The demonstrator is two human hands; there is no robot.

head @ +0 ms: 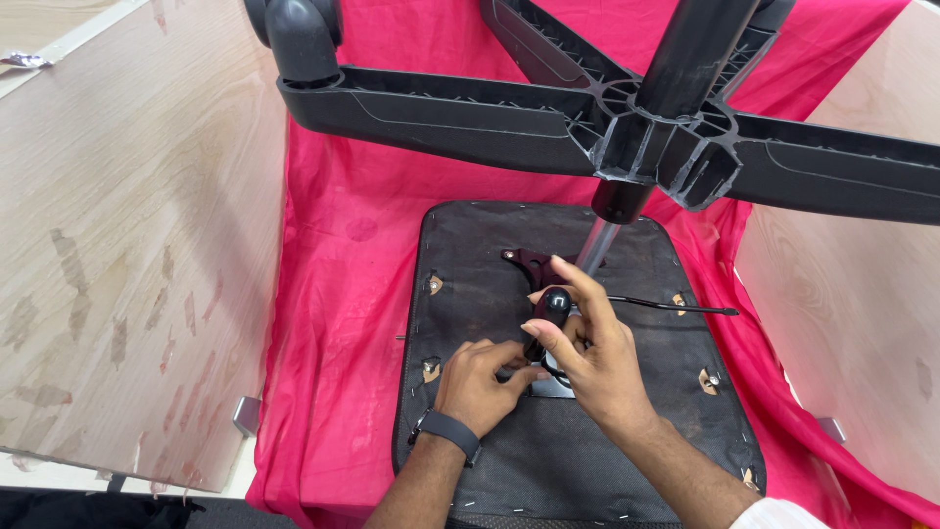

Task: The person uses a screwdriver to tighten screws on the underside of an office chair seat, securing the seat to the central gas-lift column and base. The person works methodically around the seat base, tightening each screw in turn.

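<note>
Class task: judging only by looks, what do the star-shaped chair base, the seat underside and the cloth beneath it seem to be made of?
Star-shaped base: likely moulded black plastic, matt, with ribbing near the hub.
Seat underside: dark thin fabric, apparently stapled along the edges.
Cloth: pink-red woven textile, creased and slightly stained.

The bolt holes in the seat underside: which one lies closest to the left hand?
The lower-left hole, just left of the left hand. The upper-left hole sits farther up, and the two right-side holes lie beyond the right hand.

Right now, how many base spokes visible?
4 on the chair base: one far left with a caster, one right, two running off the top edge. A fifth may be hidden.
</note>
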